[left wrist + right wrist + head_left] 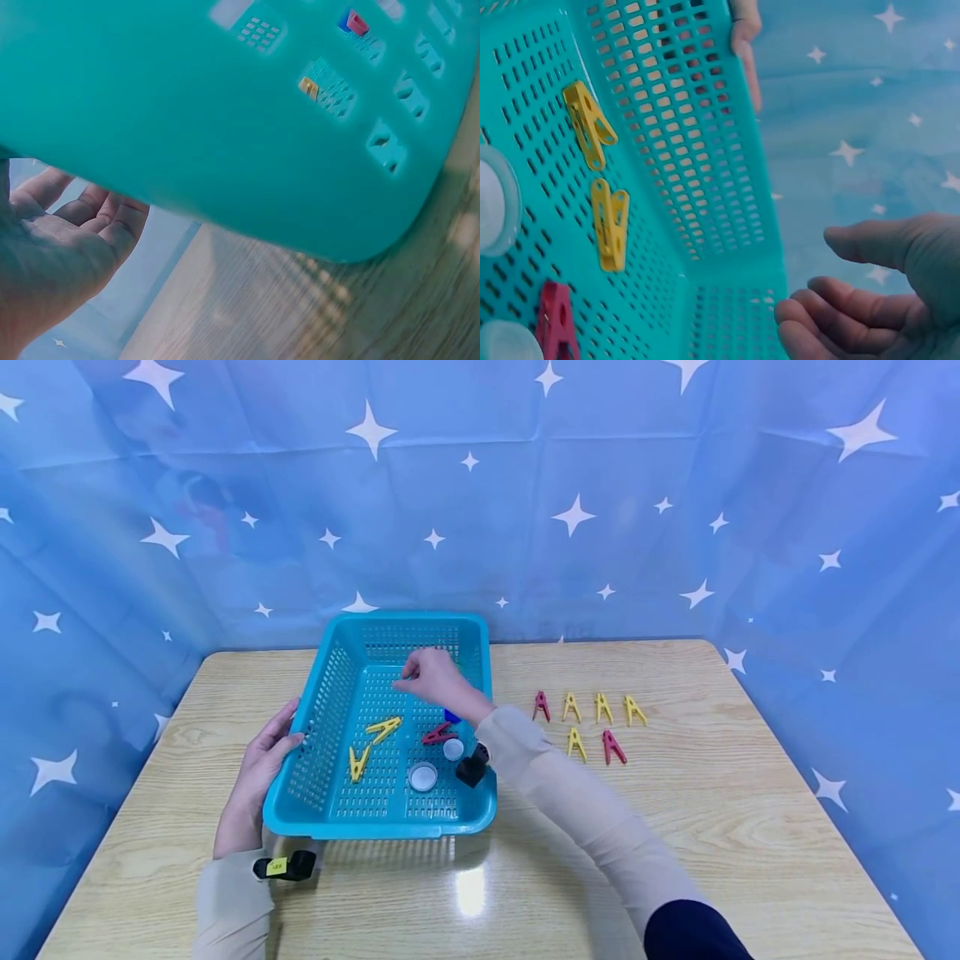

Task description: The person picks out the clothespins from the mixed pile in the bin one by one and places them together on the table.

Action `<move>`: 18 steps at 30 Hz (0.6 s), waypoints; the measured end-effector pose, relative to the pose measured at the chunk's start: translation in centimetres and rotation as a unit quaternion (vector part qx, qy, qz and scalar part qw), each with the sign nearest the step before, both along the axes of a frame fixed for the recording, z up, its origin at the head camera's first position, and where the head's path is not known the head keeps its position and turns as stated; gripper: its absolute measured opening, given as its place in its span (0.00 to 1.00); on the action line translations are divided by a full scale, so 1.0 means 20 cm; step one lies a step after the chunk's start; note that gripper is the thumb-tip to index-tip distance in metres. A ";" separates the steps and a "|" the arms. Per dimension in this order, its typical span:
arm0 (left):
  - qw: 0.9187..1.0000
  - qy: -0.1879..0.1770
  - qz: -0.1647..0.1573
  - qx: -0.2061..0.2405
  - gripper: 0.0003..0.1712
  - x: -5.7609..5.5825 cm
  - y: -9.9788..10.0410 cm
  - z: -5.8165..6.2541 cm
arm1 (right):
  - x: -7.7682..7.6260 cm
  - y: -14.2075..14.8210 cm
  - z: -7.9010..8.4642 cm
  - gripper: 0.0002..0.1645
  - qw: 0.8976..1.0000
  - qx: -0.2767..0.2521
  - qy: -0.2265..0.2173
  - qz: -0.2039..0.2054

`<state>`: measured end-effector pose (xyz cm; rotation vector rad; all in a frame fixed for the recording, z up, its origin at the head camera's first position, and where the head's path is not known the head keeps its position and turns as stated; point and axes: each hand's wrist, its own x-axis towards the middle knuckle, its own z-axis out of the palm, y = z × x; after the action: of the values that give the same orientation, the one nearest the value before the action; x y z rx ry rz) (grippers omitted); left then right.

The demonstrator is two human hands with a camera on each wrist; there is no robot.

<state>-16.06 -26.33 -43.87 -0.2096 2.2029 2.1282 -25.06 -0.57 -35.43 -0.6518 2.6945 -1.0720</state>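
A turquoise plastic basket (381, 833) stands on the table. My left hand (261, 777) holds its left rim, with curled fingers (124, 217) showing past the wall in the left wrist view. Over the basket's far part is my right hand (437, 678), its thumb and loosely bent fingers apart with nothing between them in the right wrist view. Inside the basket lie two yellow clothespins (384, 728), a red clothespin (437, 735) and two round whitish lids or dishes (423, 777). A blue item (452, 716) is partly hidden by my right wrist.
Right of the basket, several yellow clothespins (576, 743) and two red clothespins (613, 747) lie in two rows on the wooden table (750, 827). A blue star-patterned cloth (637, 460) hangs behind the table and at its sides.
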 end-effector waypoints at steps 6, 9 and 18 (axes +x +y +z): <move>1.000 -0.004 0.003 -0.005 0.32 0.00 0.01 0.00 | -0.03 -0.09 -0.06 0.22 0.998 0.030 -0.049 0.010; 1.000 -0.005 0.003 -0.009 0.32 0.00 0.01 0.00 | -0.04 -0.13 -0.10 0.29 0.995 0.046 -0.083 0.007; 1.000 -0.002 0.003 -0.005 0.32 0.00 0.00 -0.01 | -0.07 -0.21 -0.22 0.29 0.985 0.042 -0.163 -0.032</move>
<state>-16.06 -26.29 -44.02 -0.2199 2.2144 2.1180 -26.36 -4.82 -39.73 -0.3430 2.4739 -0.9759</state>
